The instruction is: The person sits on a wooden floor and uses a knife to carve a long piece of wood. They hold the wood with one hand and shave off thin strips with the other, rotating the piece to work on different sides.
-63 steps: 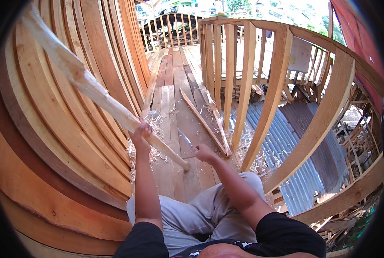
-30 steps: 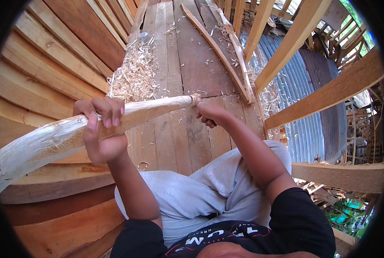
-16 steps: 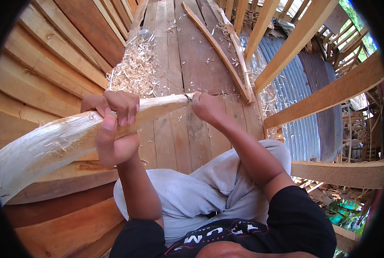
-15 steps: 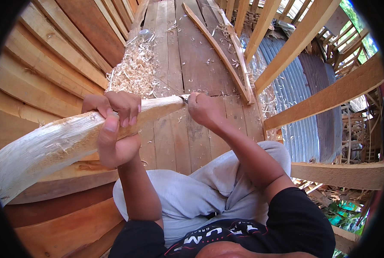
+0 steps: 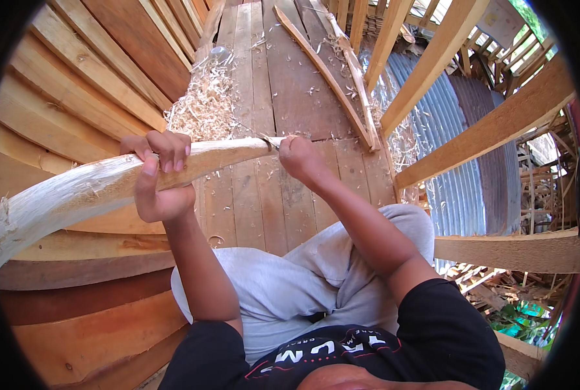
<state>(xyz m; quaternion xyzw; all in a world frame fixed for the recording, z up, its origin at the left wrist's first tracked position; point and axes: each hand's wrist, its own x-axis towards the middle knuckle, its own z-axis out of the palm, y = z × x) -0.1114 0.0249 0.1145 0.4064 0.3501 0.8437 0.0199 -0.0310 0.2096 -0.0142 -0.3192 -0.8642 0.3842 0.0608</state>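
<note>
A thick, peeled, pale length of wood [image 5: 75,188] runs across in front of me from the far left, tapering to a thin tip near my right hand. My left hand [image 5: 163,172] wraps around its middle, thumb on the near side and fingers over the top. My right hand [image 5: 296,156] is closed in a fist at the tapered tip, gripping a knife whose thin dark blade [image 5: 268,141] lies across the wood there. The fist hides the knife's handle. Below the wood, my legs in grey trousers [image 5: 264,286] are folded on the planks.
Curly wood shavings [image 5: 205,101] are heaped on the plank floor [image 5: 303,71] beside the left board wall [image 5: 62,97]. A clear cup [image 5: 219,54] stands at the heap's far end. Two long wooden strips [image 5: 325,71] lie by the right railing [image 5: 485,146]. Corrugated metal sheets [image 5: 455,188] show beyond it.
My left hand and the wood have shifted slightly left and up. The right hand has also moved a little left, and the blade sits farther in from the tip.
</note>
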